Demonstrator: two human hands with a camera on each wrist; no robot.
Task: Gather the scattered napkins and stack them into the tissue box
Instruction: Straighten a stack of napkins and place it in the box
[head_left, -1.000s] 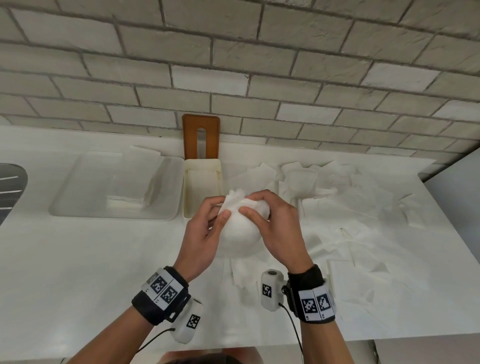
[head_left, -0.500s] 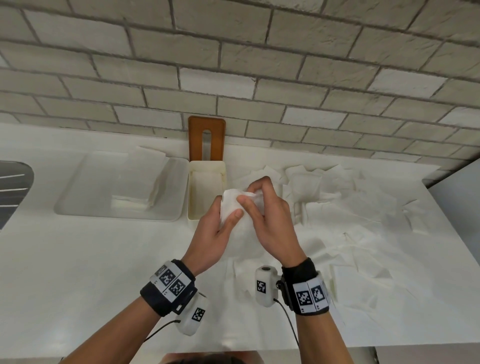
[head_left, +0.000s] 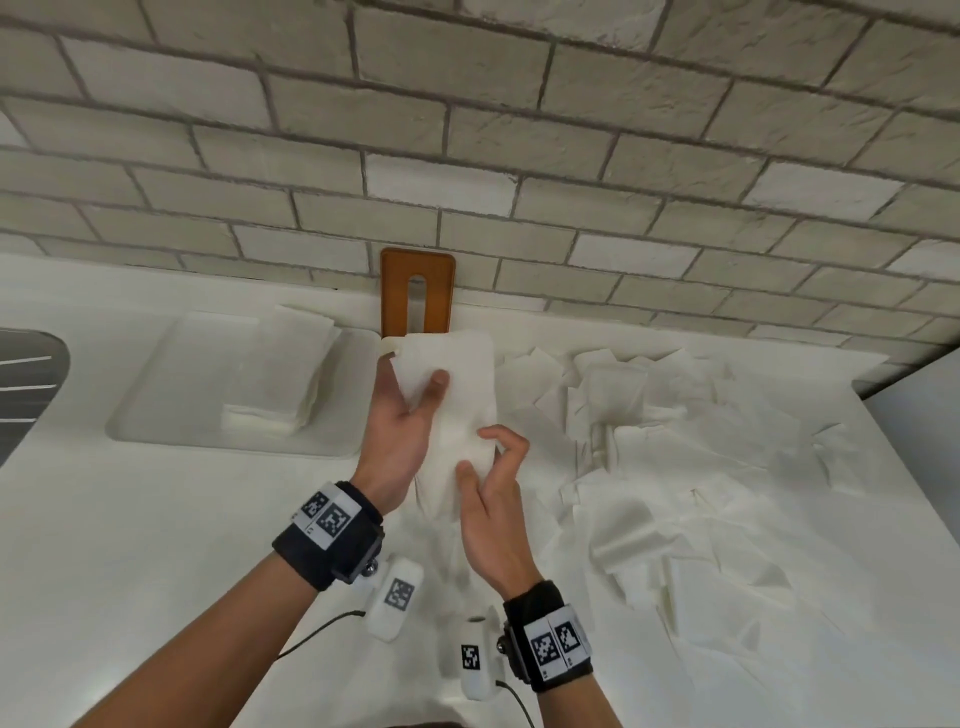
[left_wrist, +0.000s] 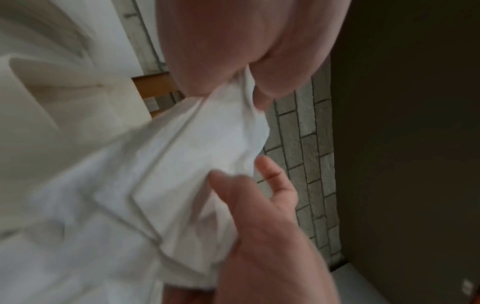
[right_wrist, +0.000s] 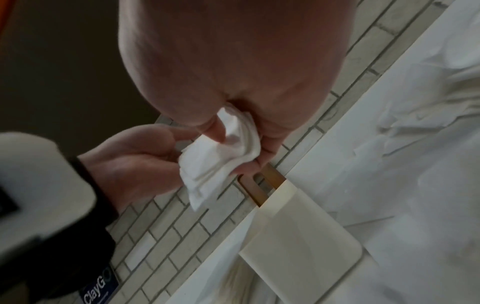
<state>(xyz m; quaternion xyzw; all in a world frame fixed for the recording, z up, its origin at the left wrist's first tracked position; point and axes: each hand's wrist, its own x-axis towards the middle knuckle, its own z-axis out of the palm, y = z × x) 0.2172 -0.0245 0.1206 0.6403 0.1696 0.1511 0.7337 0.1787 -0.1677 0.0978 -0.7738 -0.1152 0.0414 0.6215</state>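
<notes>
Head view, hands: two; the left hand (head_left: 402, 431) grips the upper part of a bundle of napkins (head_left: 457, 410), thumb across its front, and the right hand (head_left: 493, 499) pinches the bundle's lower edge with curled fingers.
Head view, napkins: the bundle is held above the worktop (head_left: 156, 545), in front of the tissue box (head_left: 388, 344); many scattered napkins (head_left: 691, 467), too overlapped to count, cover the worktop to the right.
Head view, box parts: one cream tissue box, mostly hidden behind the bundle; one brown slotted lid (head_left: 417, 291) stands upright against the brick wall (head_left: 467, 156).
Head view, other items: one clear tray (head_left: 156, 415) to the left holds one folded stack (head_left: 291, 384); two wristbands with printed markers.
Left wrist view: blurred; shows creased layers of the napkins (left_wrist: 161, 174) and the right hand (left_wrist: 259, 226) closed on them, which the head view partly hides.
Right wrist view: shows alone the open interior of the tissue box (right_wrist: 298, 236), with the brown lid (right_wrist: 259, 185) behind it and the left hand (right_wrist: 135, 160) under the napkins (right_wrist: 218, 162).
</notes>
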